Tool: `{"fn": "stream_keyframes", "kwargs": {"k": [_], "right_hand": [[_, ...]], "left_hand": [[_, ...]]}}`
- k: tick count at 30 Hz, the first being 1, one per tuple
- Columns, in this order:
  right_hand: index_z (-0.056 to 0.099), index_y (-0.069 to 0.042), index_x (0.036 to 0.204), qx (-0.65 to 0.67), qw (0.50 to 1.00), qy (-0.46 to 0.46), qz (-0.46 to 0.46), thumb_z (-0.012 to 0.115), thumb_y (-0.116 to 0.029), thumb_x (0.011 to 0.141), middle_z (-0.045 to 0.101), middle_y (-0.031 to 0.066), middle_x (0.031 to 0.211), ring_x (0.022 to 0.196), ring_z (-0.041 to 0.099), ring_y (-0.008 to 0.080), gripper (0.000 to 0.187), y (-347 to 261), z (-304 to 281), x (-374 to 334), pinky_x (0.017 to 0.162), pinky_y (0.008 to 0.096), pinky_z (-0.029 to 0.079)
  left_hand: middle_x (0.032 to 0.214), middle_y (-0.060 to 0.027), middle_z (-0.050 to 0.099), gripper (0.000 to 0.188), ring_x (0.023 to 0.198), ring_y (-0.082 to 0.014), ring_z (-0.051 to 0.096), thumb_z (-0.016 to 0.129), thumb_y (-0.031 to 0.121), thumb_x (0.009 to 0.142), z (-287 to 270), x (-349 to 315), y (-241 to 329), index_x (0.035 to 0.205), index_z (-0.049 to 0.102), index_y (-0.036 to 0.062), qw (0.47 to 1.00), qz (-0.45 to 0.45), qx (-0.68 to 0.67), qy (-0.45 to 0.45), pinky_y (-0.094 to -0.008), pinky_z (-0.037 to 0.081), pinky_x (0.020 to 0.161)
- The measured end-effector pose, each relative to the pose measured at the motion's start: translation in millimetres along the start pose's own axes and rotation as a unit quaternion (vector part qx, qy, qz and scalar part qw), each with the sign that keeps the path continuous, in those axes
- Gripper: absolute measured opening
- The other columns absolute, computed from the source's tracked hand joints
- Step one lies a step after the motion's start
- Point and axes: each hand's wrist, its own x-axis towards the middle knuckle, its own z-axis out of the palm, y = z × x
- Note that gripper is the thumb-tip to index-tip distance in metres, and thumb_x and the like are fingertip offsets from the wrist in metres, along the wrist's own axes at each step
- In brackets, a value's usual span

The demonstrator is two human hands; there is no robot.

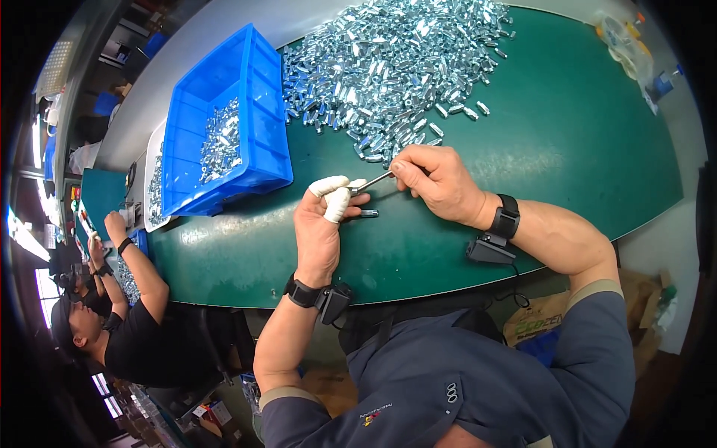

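My left hand [317,239] is closed, with white coverings on its thumb and some fingers, pinching a small silver metal fitting [355,191]. A thin metal rod [377,181] is gripped in my closed right hand [446,187]. The rod slants down to the left, its tip meeting the fitting; whether it goes inside cannot be made out. By my left fingertips is another silver fitting [370,213]; whether it lies on the table or touches the fingers is unclear. Just beyond both hands spreads a large heap of similar fittings [403,67].
A blue bin [267,127] holding small metal parts stands tilted on the green table [597,149], left of the heap. Behind it is a white tray [155,179] of parts. Plastic bags [627,48] lie far right. Another person [127,321] works at the left.
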Motion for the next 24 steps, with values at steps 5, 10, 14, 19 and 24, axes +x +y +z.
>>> {"fn": "stream_keyframes", "kwargs": {"k": [5,10,14,19,24], "right_hand": [[0.068,0.0,0.093,-0.006,1.0,0.002,-0.005,0.061,-0.021,0.105,0.067,0.0048,0.075,0.063,0.059,0.0111,0.025,-3.6,1.0,1.8,0.057,0.0282,0.047],[0.069,0.0,0.087,-0.05,0.994,-0.092,-0.012,0.061,-0.019,0.104,0.066,0.007,0.072,0.062,0.061,0.015,0.027,-3.4,-0.6,4.6,0.058,0.0312,0.048],[0.068,-0.001,0.083,-0.115,0.98,-0.156,-0.041,0.062,-0.02,0.103,0.065,0.0101,0.07,0.062,0.062,0.0208,0.029,-0.1,0.9,3.9,0.058,0.0347,0.047],[0.068,-0.002,0.081,-0.109,0.982,-0.139,-0.067,0.064,-0.024,0.102,0.063,0.0125,0.067,0.058,0.06,0.0258,0.032,-0.3,4.5,3.4,0.056,0.0379,0.046],[0.069,-0.002,0.081,0.001,0.995,-0.098,-0.009,0.061,-0.027,0.104,0.064,0.0064,0.064,0.054,0.058,0.0158,0.035,-6.5,4.3,-2.6,0.053,0.0327,0.045]], "left_hand": [[0.111,-0.0163,0.075,0.022,0.095,-0.0219,0.075,0.067,0.012,0.101,3.4,-3.6,-0.9,0.122,0.064,0.0039,0.997,0.014,0.065,-0.028,-0.0266,0.058,0.077],[0.106,-0.0134,0.076,0.021,0.092,-0.0193,0.075,0.069,0.009,0.099,0.8,-7.1,-5.2,0.119,0.065,0.0036,0.996,0.025,0.078,-0.031,-0.0256,0.056,0.074],[0.103,-0.0106,0.076,0.019,0.088,-0.0177,0.075,0.071,0.007,0.098,1.9,-8.8,-5.5,0.116,0.067,0.0033,0.996,0.007,0.073,-0.044,-0.0248,0.055,0.071],[0.101,-0.0084,0.076,0.017,0.087,-0.0157,0.074,0.071,0.004,0.097,0.6,-10.9,-5.7,0.114,0.068,0.003,0.994,0.007,0.089,-0.059,-0.0243,0.054,0.069],[0.1,-0.0055,0.075,0.016,0.087,-0.013,0.072,0.073,0.004,0.096,-5.0,-16.5,9.3,0.111,0.07,0.0028,0.978,0.112,0.17,-0.031,-0.0252,0.055,0.073]]}}
